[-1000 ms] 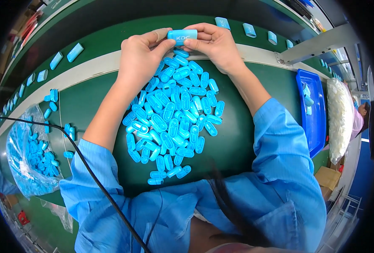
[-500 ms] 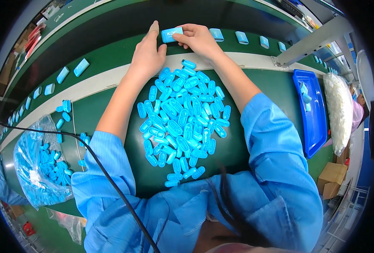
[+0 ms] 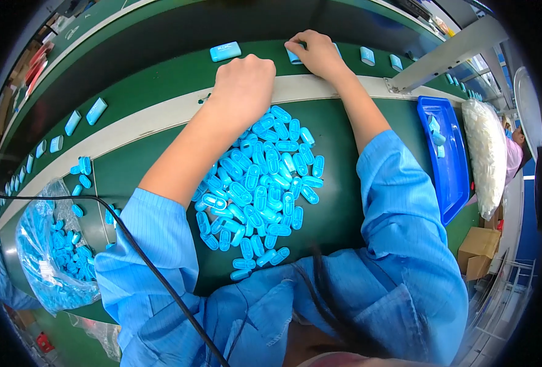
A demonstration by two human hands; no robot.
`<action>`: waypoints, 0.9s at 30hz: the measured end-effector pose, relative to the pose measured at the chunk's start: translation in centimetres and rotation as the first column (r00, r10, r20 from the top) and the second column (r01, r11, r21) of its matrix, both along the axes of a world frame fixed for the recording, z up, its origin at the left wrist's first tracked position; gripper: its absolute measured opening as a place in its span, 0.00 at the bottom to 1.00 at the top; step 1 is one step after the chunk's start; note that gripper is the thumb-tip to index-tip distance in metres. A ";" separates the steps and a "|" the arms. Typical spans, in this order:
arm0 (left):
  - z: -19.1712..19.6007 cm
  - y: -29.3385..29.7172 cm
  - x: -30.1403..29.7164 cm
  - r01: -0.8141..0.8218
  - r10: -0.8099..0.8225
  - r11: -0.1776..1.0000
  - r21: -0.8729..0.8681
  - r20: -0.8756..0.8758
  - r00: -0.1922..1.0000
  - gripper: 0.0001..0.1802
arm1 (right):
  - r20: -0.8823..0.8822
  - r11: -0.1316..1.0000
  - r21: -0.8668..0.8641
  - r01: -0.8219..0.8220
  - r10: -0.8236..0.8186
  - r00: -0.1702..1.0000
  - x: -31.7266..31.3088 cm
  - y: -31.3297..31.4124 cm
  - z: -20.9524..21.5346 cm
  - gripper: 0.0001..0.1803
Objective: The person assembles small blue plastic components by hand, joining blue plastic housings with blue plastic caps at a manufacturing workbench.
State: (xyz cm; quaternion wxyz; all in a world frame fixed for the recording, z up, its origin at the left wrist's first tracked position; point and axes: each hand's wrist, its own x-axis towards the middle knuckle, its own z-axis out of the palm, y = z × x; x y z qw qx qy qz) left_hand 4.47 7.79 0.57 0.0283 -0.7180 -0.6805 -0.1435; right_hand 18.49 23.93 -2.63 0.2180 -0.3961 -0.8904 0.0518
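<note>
A heap of small light-blue plastic pieces [image 3: 265, 189] lies on the green bench between my forearms. My left hand [image 3: 246, 85] hovers at the heap's far edge, over the white strip, with its fingers curled under; nothing shows in it. My right hand [image 3: 319, 55] reaches onto the dark green belt beyond, and its fingertips grip a flat blue rectangular piece [image 3: 294, 58] that rests on the belt. A matching blue piece [image 3: 225, 51] lies alone on the belt to the left of it.
More blue pieces [image 3: 93, 110] lie spaced along the belt on the left and right [image 3: 367, 56]. A blue tray [image 3: 448, 183] and a white bag [image 3: 488, 153] sit to the right, with a cardboard box [image 3: 479, 251] below. A clear bag of blue pieces [image 3: 51, 257] lies at left, crossed by a black cable [image 3: 130, 244].
Both hands held one blue piece above the heap. My right hand has carried it out onto the belt. My left hand let go, drew back toward the heap and curled.
</note>
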 end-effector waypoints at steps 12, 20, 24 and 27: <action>-3.3 -1.7 -3.2 0.020 0.001 1.000 0.000 0.997 -0.074 0.16 | -0.624 0.454 -0.715 -0.531 -0.073 0.778 0.7 -8.1 2.6 0.18; -2.9 -2.0 -2.3 -0.022 -0.035 0.999 0.036 0.997 0.062 0.17 | -0.667 0.511 -0.654 -0.558 -0.041 0.744 0.7 -8.5 2.2 0.16; -2.7 -2.5 -2.6 -0.064 -0.110 0.987 0.149 0.907 0.406 0.17 | -0.666 0.612 -0.543 -0.576 0.103 0.738 0.8 -8.5 2.1 0.16; -2.7 -2.6 -3.0 -0.061 -0.105 0.984 0.166 0.825 0.556 0.16 | -0.647 0.604 -0.557 -0.571 0.116 0.754 1.0 -8.4 2.4 0.17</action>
